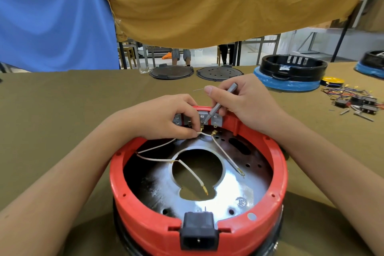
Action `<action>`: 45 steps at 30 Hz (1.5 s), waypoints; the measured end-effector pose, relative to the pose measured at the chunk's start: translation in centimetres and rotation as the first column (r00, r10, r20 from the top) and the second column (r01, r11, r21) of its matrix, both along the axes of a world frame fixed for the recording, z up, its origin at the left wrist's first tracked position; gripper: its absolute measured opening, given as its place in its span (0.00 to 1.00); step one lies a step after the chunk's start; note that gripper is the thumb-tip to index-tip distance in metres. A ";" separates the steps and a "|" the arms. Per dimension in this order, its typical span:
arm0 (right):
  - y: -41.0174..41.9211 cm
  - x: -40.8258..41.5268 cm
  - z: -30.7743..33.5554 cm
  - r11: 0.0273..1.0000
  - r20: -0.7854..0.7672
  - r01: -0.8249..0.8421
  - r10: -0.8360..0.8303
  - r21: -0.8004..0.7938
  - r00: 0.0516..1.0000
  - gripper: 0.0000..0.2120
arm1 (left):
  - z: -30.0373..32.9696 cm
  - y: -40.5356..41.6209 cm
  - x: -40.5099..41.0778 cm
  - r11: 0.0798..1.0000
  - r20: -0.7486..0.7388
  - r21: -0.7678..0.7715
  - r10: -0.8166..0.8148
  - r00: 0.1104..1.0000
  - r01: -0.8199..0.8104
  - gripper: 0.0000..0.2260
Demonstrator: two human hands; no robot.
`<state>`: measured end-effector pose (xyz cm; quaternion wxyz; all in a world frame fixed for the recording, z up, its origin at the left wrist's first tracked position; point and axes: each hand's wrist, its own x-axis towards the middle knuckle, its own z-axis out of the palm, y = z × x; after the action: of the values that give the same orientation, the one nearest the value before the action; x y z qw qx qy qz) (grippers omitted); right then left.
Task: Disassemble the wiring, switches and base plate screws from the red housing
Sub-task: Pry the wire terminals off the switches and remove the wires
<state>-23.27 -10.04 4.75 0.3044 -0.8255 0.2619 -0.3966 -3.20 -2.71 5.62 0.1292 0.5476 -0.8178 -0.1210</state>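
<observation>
Our left hand point(166, 118) fingers pinch the wire point(204, 134); right hand point(239, 102) fingers pinch the driver point(220, 103). We should pry gently at the housing's point(145, 224) far rim.

A table covered in olive-brown cloth point(62, 97) carries the round red plastic housing point(145, 228) at its near edge. Along the far edge lie two dark round perforated plates point(171, 72) point(219, 73) side by side, and to their right a black ring-shaped housing on a blue base point(291, 72), with a second like it point(372, 64) cut off at the right border. Just right of the first black housing sits a yellow spool point(332, 80), and nearer lies a heap of coloured wires with black switches point(357, 100) and a few grey metal bits point(362, 116).
</observation>
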 end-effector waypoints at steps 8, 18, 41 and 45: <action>1.1 -0.2 0.7 0.959 -0.087 0.044 -0.071 -0.281 0.994 0.15 | -0.1 0.0 0.0 1.000 -0.004 -0.001 -0.006 1.000 0.006 0.02; 0.9 -0.2 0.6 0.989 -0.097 0.024 -0.038 -0.148 0.995 0.15 | 0.0 -0.1 0.0 1.000 -0.011 0.004 -0.008 1.000 0.008 0.03; 0.8 -0.3 0.4 0.995 -0.043 0.014 -0.019 -0.102 0.999 0.19 | -0.1 -0.1 0.1 1.000 -0.038 0.001 -0.023 0.999 0.023 0.04; 0.8 -0.2 0.4 0.998 0.126 0.008 -0.001 -0.056 0.992 0.19 | 0.1 0.0 0.3 1.000 -0.098 -0.012 -0.016 0.995 0.015 0.03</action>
<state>-23.51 -9.29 5.19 0.2958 -0.8066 0.2329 -0.4557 -2.93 -2.70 5.75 0.1713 0.5337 -0.8155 -0.1444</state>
